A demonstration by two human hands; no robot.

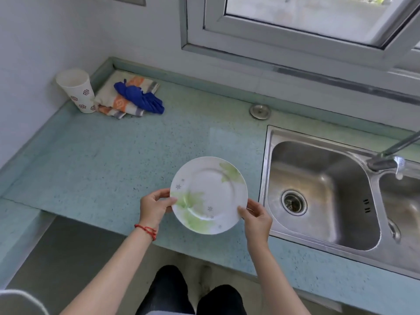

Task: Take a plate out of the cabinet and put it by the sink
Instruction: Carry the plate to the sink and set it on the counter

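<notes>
- White china with green leaf prints: the plate (208, 195) was held face-up over the counter (113, 160), just to the left of the sink (322, 196), and whether its underside already touched the surface could not be told.
- Left hand (154, 206) was closed on the rim farthest from the sink, thumb on top and the other digits underneath; a red string bracelet (146, 230) circled that wrist.
- Right hand (258, 218) pinched the rim nearest the sink in the same way, so the load was shared across two nearly opposite edges.
- Judged stage: the cabinet part appeared finished, and the set-down beside the sink was in hand.
- Judged good practice: keep the plate level, lower it until the foot ring meets the counter, and only then slide the fingers out from beneath, one side after the other, so that it does not drop or clatter.
- Judged hazard: the spot lay close to the counter's front edge, so a placement slightly farther from the person, still beside the sink rim, would be safer.
- Far to the left of the sink, against the wall, stood a paper cup (77, 90), with a folded cloth (123, 98) and a blue item (141, 98) lying on it just beside; none obstructed the placement.
</notes>
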